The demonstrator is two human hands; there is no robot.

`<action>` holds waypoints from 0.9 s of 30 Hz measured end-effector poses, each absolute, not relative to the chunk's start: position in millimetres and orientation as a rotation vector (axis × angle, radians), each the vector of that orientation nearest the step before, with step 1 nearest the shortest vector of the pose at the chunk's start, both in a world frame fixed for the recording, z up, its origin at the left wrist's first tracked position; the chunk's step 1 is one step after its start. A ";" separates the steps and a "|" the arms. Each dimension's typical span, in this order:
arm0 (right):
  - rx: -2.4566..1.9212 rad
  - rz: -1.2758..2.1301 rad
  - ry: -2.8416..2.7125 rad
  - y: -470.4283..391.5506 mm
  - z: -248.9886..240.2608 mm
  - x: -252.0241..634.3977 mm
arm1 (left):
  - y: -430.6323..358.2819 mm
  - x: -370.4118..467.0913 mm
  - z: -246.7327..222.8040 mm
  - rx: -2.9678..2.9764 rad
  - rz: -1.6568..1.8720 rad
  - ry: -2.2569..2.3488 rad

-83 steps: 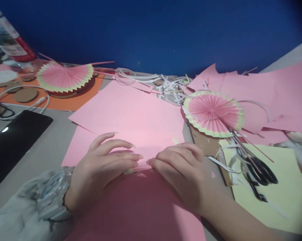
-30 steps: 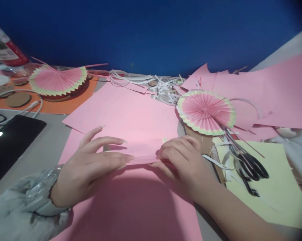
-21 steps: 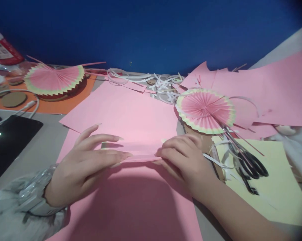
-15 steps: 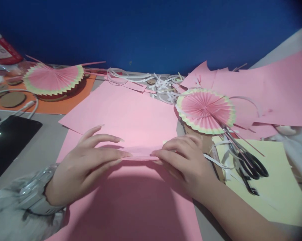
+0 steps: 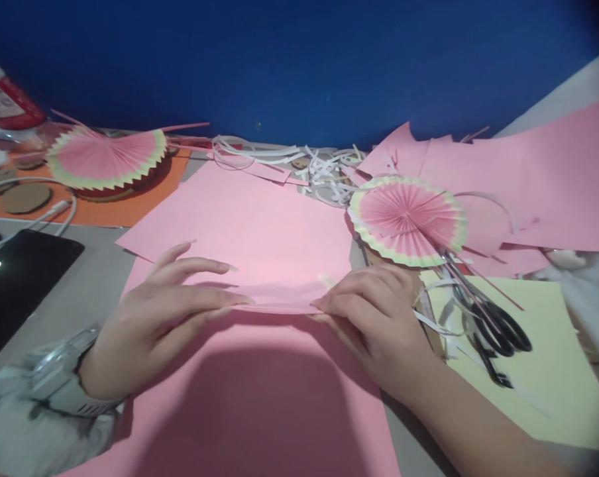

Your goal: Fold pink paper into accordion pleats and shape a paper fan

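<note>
Between my two hands is a narrow folded strip of pink paper (image 5: 279, 307), held level over larger pink sheets. My left hand (image 5: 175, 305) pinches its left end between thumb and index finger, the other fingers lifted and spread. At the right end, my right hand (image 5: 374, 311) pinches the strip with its fingers curled together. Under both hands lies a pink sheet (image 5: 279, 411), shaded in its middle. Another pink sheet (image 5: 250, 218) lies just beyond the strip. How many layers the folded strip has I cannot tell.
To the right, a round pleated paper fan (image 5: 403, 215) lies by black-handled scissors (image 5: 498, 328) on yellow paper (image 5: 552, 371). A second pleated fan (image 5: 105, 159) is back left, above orange paper (image 5: 165, 199). Paper shreds (image 5: 329, 169) lie along the blue wall (image 5: 299, 73). A black phone (image 5: 31, 285) is left.
My hands have moved slightly apart along the folded strip, the left one leftward and the right one rightward. Both still pinch the paper.
</note>
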State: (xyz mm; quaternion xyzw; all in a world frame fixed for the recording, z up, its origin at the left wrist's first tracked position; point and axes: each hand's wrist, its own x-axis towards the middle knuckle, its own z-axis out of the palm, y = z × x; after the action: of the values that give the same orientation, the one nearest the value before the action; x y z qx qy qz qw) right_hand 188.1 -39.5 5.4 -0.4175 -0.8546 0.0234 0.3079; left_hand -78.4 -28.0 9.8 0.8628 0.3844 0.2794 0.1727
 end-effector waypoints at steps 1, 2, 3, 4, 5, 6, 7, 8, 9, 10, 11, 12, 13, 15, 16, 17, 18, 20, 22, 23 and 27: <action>-1.098 0.059 -2.261 -39.5 5.7 188.7 | -26.8 -80.0 9.7 2.459 0.785 1.080; -1.098 0.066 -2.260 -39.5 6.1 189.1 | -25.7 -81.4 9.5 2.467 0.781 1.071; -1.102 0.084 -2.256 -39.5 6.5 189.4 | -24.8 -82.7 9.2 2.472 0.785 1.067; -1.113 0.110 -2.249 -39.4 7.0 189.6 | -24.2 -83.8 8.7 2.472 0.796 1.068; -1.127 0.141 -2.243 -39.3 7.3 189.8 | -23.9 -84.4 8.2 2.468 0.812 1.071; -1.143 0.174 -2.235 -39.1 7.6 189.9 | -23.9 -84.7 7.5 2.461 0.827 1.077; -1.159 0.209 -2.228 -38.8 7.7 190.2 | -24.1 -84.8 6.8 2.450 0.842 1.086; -1.173 0.248 -2.223 -38.4 7.6 190.6 | -24.4 -84.7 6.0 2.441 0.852 1.092; -1.188 0.288 -2.220 -37.8 7.3 191.4 | -24.7 -84.6 5.3 2.436 0.859 1.094; -1.203 0.327 -2.217 -37.2 6.9 192.4 | -25.0 -84.6 4.6 2.431 0.869 1.094; -1.218 0.363 -2.216 -36.5 6.4 193.6 | -25.0 -84.7 4.2 2.429 0.880 1.091; -1.234 0.392 -2.216 -35.8 5.9 195.0 | -24.9 -85.0 3.9 2.430 0.888 1.086; -1.250 0.413 -2.221 -35.2 5.5 196.4 | -24.5 -85.4 3.8 2.435 0.894 1.080; -1.274 0.438 -2.238 -34.0 5.0 198.6 | -23.4 -86.6 4.5 2.465 0.872 1.055; -1.283 0.444 -2.245 -33.6 5.0 199.1 | -22.8 -87.3 5.1 2.480 0.858 1.043; -1.288 0.448 -2.251 -33.3 5.1 199.3 | -22.2 -87.9 5.8 2.496 0.836 1.029; -1.290 0.449 -2.254 -33.1 5.3 199.1 | -21.6 -88.5 6.5 2.511 0.815 1.016; -1.289 0.440 -2.251 -33.0 5.7 198.3 | -20.9 -89.6 7.7 2.535 0.778 1.000; -1.285 0.425 -2.244 -33.1 5.5 197.7 | -20.7 -90.3 8.1 2.547 0.751 1.002; -1.281 0.421 -2.238 -33.3 5.2 197.5 | -20.7 -90.4 8.1 2.546 0.744 1.009; -1.268 0.424 -2.195 -33.9 4.4 197.1 | -22.2 -89.4 7.0 2.505 0.772 1.055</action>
State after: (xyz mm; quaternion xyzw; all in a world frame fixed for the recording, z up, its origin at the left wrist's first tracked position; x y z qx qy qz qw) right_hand 197.1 -33.9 4.4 -0.4734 -0.8194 0.1584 0.2819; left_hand -89.4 -22.2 7.0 0.8754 0.3688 0.2700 0.1575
